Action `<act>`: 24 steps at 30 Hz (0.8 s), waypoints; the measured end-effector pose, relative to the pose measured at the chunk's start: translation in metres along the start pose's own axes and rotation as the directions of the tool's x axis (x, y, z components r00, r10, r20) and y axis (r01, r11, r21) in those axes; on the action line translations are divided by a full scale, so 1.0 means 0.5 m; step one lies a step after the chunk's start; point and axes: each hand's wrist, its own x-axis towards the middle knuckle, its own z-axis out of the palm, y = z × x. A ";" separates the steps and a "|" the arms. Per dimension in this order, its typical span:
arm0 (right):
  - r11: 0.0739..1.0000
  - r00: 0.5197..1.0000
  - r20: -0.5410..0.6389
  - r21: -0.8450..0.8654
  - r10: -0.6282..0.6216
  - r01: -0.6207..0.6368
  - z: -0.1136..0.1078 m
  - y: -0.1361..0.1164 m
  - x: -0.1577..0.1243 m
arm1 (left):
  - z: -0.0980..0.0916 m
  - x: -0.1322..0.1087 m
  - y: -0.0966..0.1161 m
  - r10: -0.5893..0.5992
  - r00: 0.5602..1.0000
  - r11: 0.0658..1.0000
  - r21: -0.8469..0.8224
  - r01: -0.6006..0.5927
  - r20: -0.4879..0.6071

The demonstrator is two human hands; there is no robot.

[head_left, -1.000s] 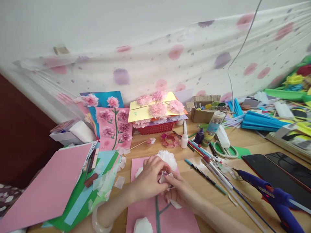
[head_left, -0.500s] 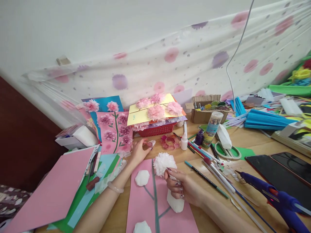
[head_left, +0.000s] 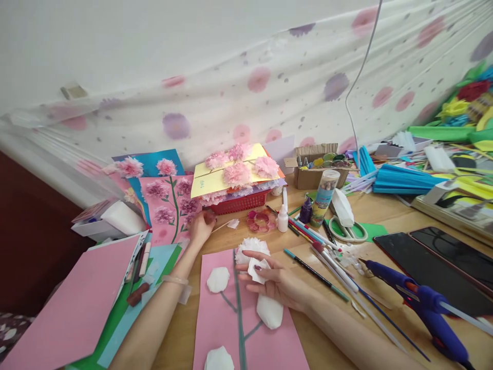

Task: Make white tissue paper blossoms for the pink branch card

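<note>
A pink card with a drawn green stem lies in front of me and carries flat white tissue petals and a fluffy white tissue flower. My right hand hovers over the card, its fingers partly stretched. It pinches a small white tissue piece. My left hand reaches to the far left of the card, next to a thin wooden stick. Its fingers are curled on something small that I cannot make out.
A blue glue gun and two dark screens lie at the right. Pencils and brushes, a glue bottle, scissors and a red basket of pink flower cards stand behind. Large pink paper covers the left.
My left hand left the tissue, reached out to the far left and now sits by the stick. My right hand stayed over the card with the tissue piece, its fingers now more stretched.
</note>
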 end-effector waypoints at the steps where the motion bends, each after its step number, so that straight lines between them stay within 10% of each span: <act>1: 1.000 1.000 -0.009 0.004 -0.005 0.005 -0.001 -0.001 0.001 | 0.002 -0.010 0.008 0.023 1.000 1.000 0.008 -0.023 -0.011; 7: 0.989 0.987 -0.096 -0.083 -0.127 0.120 -0.004 0.007 0.013 | 0.019 -0.062 0.060 0.493 0.854 0.856 0.080 -0.510 0.169; 18: 0.965 0.982 -0.081 -0.216 -0.169 0.148 -0.016 0.013 0.023 | -0.038 -0.064 0.051 0.411 0.911 0.902 -0.130 -0.411 -0.032; 24: 0.998 0.999 -0.041 -0.052 -0.033 0.030 0.018 -0.002 0.012 | -0.123 -0.207 0.044 0.666 0.730 0.696 -0.226 -0.682 -0.154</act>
